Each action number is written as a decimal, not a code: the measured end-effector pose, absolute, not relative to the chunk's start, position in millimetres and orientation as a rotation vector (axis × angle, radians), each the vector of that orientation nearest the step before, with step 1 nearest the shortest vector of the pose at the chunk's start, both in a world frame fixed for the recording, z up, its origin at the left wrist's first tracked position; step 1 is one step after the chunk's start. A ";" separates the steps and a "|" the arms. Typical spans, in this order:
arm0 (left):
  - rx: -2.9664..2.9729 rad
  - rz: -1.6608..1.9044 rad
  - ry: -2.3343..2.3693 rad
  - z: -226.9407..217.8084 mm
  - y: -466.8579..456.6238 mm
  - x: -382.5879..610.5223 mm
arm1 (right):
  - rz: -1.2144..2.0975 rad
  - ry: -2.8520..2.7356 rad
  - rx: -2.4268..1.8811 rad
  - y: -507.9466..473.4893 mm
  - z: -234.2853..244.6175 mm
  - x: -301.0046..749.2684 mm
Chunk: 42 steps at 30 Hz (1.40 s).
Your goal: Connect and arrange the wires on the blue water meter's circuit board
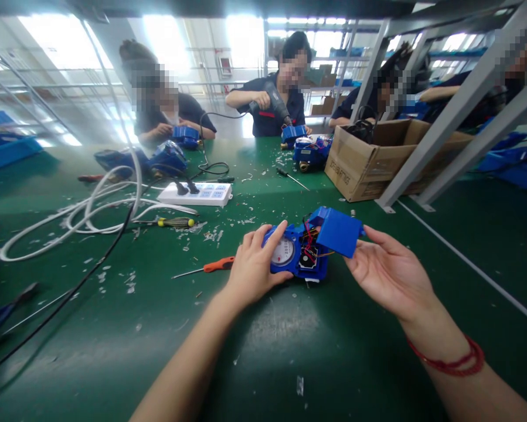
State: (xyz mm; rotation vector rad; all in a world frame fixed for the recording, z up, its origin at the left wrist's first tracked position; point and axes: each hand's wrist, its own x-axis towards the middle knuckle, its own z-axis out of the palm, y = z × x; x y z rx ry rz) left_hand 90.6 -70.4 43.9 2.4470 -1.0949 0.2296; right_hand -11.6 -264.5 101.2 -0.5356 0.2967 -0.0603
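A blue water meter (318,272) lies on the green table with its round dial showing and its wiring compartment uncovered. My left hand (257,261) is wrapped around the meter's left side, thumb at the near edge and fingers over the far edge. Between finger and thumb, my right hand (388,266) grips a blue cover (340,232), tilted up over the right end of the meter. Red and dark wires (308,234) run about the open compartment below the cover. An orange-handled screwdriver (219,264) rests just left of my left hand.
A white power strip (197,193) with plugs and looped white cable stands at the left. Beyond are a yellow-handled screwdriver (175,223), another screwdriver (293,177), more blue meters (311,153) and a cardboard box (355,167). Co-workers sit opposite; one holds a heat gun (277,104). Plastic scraps litter the table.
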 end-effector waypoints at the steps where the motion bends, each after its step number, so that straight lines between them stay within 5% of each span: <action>1: 2.451 0.233 -1.089 43.3 -71.0 90.2 | -0.063 0.297 -0.525 -264.1 101.4 -9.7; 15: 2.494 0.391 -1.028 34.5 -74.8 82.3 | -0.069 0.368 -0.450 -248.2 117.5 -3.5; 23: 2.408 0.924 -1.236 16.5 -94.9 39.1 | 0.011 0.310 -0.542 -230.8 137.1 6.8; 42: 2.449 0.700 -1.305 28.1 -118.3 54.5 | 0.215 0.211 -0.821 -239.6 137.6 38.5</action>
